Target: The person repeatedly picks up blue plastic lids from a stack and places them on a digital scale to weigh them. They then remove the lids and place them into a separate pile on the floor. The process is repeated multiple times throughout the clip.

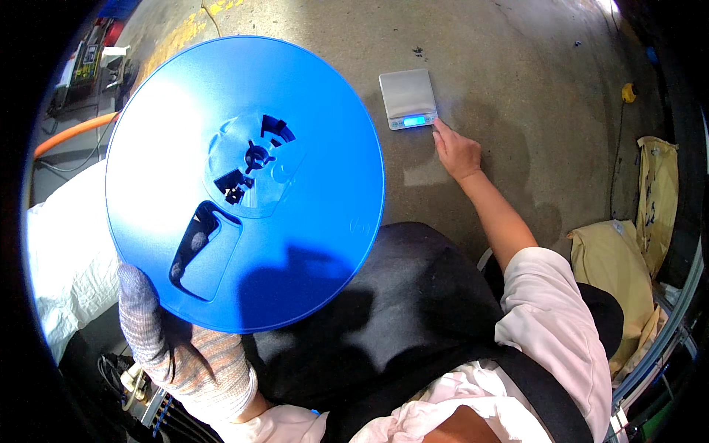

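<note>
Fingers of the gloved left hand [188, 354] are clamped on a broad blue reel [317, 184], with grey fingertips glimpsed through the slot in its face; on the bare right hand [459, 155] the index finger is stretched out, apart from the others, which look curled in, and nothing is seen held there. Much of the view is taken up by the concrete floor [532, 66]. Next in size, the reel is held at the left with its face turned to the camera; whether it is also propped on the lap cannot be told. Beyond its right edge, a silver scale [408, 90] is set on the floor, its front right corner touched by the index fingertip. On its front strip a small display [414, 121] is lit blue. A key press seems to be in hand; it is best made lightly and straight down, so that the scale is not slid, with the palm kept off the plate and the reel gripped steadily, well apart from it.
</note>
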Tool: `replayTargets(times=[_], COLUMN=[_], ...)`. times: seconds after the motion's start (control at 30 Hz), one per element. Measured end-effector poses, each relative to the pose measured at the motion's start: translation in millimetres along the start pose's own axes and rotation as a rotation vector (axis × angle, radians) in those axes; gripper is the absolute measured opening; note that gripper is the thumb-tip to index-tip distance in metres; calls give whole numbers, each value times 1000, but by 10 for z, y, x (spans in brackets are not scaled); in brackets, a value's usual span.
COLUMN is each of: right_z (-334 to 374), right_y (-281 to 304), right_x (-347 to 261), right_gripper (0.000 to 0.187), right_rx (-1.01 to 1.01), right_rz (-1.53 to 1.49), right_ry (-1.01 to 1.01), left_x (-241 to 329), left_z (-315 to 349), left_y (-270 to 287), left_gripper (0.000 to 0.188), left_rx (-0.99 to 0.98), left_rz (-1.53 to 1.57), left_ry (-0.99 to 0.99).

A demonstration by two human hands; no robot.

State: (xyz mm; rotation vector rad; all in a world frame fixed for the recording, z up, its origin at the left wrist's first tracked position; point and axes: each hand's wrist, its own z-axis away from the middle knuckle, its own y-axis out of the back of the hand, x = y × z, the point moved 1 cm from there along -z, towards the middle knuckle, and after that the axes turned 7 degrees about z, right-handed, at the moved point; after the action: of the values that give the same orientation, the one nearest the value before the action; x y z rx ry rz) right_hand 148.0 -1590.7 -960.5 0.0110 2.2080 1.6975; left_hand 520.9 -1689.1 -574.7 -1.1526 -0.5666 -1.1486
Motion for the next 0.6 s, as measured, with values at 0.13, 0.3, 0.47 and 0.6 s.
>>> replayTargets(times=[0.13, 0.3, 0.47, 0.6], right_z=[-52, 6, -38, -12], right_y=[-58, -80, -140, -128], right_x=[-79, 61, -18, 56], right_gripper=[35, 33, 33, 33], right_rx=[9, -22, 12, 3], right_rz=[-12, 96, 136, 161], right_ry=[20, 44, 89, 88], left_x=[-13, -192, -108, -48], left_z=[1, 3, -86, -175], left_y=[-81, -268, -263, 136], left_gripper=[40, 43, 73, 52], left_rx=[-105, 195, 284, -120], left_rz=[-14, -111, -241, -83], left_ry=[-86, -173, -62, 27])
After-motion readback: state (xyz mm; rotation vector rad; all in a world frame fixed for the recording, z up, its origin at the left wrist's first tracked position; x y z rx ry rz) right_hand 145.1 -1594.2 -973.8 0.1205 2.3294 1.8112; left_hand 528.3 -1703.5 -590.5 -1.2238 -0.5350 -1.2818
